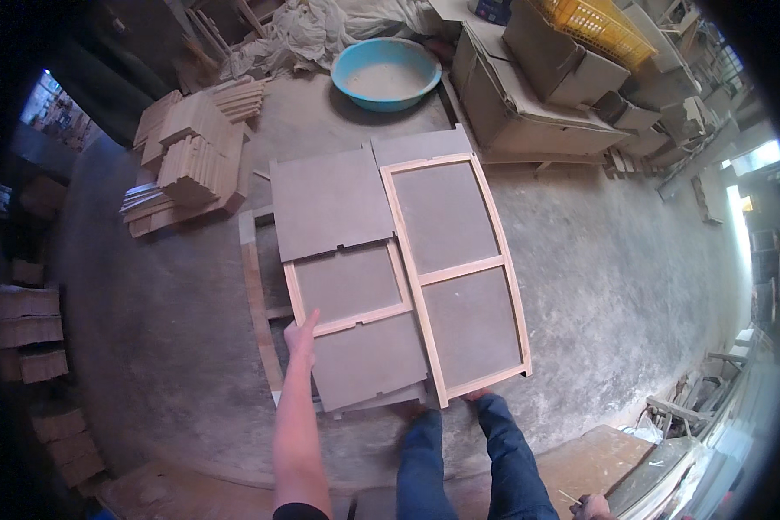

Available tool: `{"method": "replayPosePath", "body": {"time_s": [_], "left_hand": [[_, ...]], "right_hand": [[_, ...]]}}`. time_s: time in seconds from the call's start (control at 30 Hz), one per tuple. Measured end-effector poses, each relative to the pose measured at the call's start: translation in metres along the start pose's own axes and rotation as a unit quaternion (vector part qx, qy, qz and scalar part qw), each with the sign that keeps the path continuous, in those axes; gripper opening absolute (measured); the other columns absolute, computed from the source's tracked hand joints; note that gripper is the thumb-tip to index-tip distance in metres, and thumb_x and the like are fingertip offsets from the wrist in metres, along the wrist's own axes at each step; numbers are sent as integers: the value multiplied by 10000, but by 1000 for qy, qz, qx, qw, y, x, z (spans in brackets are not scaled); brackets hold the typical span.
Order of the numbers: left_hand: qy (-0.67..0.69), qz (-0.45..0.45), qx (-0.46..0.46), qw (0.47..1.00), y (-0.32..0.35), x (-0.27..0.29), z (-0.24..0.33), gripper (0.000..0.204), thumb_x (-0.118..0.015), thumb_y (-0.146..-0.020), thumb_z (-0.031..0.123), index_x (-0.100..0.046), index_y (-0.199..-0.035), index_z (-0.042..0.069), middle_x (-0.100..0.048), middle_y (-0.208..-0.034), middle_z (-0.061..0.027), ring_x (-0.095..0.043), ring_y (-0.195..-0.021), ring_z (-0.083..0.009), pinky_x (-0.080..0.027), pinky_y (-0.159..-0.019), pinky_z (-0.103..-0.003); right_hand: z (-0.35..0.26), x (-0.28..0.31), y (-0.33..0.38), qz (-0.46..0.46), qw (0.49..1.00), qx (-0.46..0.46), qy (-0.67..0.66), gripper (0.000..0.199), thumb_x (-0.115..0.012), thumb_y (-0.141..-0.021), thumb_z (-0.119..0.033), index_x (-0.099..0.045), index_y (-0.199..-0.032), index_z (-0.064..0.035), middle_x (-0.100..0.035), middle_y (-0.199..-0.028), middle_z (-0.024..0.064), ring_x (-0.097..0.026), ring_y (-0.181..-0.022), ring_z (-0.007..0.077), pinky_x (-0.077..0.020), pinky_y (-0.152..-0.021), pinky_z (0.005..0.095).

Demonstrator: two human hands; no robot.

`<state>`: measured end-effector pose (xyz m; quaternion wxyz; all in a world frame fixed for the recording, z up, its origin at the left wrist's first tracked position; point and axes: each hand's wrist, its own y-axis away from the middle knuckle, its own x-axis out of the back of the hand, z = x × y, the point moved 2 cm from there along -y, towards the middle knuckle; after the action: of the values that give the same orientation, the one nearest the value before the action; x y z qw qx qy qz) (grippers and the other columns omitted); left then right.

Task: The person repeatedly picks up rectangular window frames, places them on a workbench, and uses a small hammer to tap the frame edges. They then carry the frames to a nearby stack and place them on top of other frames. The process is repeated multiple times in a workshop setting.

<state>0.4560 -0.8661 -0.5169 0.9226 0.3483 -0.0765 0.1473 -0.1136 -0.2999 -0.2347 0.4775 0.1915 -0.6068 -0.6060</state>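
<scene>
My left hand (301, 336) grips the lower left corner of a small wood-framed panel (351, 286), with one digit lying over its grey face. A plain grey board (329, 204) covers the upper end of that panel, and another grey board (368, 362) lies below it. To the right lies a long wood-framed panel (464, 273), split in two by a crossbar. My right hand (591, 506) is low at the bottom edge, partly cut off, closed with a thin pale stick (568, 497) poking out; it touches none of the panels.
A wooden pallet frame (256, 295) shows under the boards. Stacked wood strips (191, 156) stand at the far left, a blue basin (386, 76) at the back. Cardboard boxes (529, 104) and a yellow crate (602, 30) fill the far right. My feet stand close to the panels.
</scene>
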Motion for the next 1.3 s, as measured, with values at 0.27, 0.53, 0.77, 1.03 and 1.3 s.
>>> {"method": "replayPosePath", "body": {"time_s": [0.27,0.53,0.77,1.03,1.3], "left_hand": [[-259,16,-72,963,-34,-10,-15,584,-791,-845,388,-657,-1231,-29,-708,-1114,-176,-664,-1054,-280,-497,-917,-396],[-142,58,-117,981,-58,1,-73,471,-742,-866,273,-638,-1257,32,-687,-1180,-211,-650,-1111,-366,-492,-950,-435],[-266,8,-107,958,-62,-14,-53,528,-661,-902,181,-526,-1389,26,-659,-1239,-210,-612,-1180,-384,-479,-991,-443],[-128,223,-160,953,36,-21,-88,789,-678,-932,323,-285,-1529,-12,-376,-1531,-279,-356,-1425,-423,-322,-1152,-478],[-133,150,181,963,318,5,-209,878,-730,-869,463,-372,-1506,-25,-371,-1549,-276,-353,-1442,-417,-293,-1202,-454]], "right_hand": [[-5,-15,10,30,999,-28,2,441,-676,-825,-395,-730,-835,42,-671,-775,307,-698,-798,455,-543,-720,531],[-13,6,-17,-5,995,-54,-82,422,-698,-924,-364,-689,-1056,37,-725,-787,207,-737,-702,293,-579,-593,401],[42,-39,-48,21,998,-44,-32,560,-738,-893,-387,-610,-1190,71,-672,-1175,271,-702,-986,358,-578,-754,438],[53,-8,-76,17,996,-43,-71,655,-708,-900,-456,-588,-1254,82,-662,-1219,257,-623,-1178,361,-521,-950,438],[66,30,-207,-61,983,92,-145,838,-649,-939,-474,-332,-1506,56,-491,-1475,242,-520,-1322,382,-460,-1058,445]]}}
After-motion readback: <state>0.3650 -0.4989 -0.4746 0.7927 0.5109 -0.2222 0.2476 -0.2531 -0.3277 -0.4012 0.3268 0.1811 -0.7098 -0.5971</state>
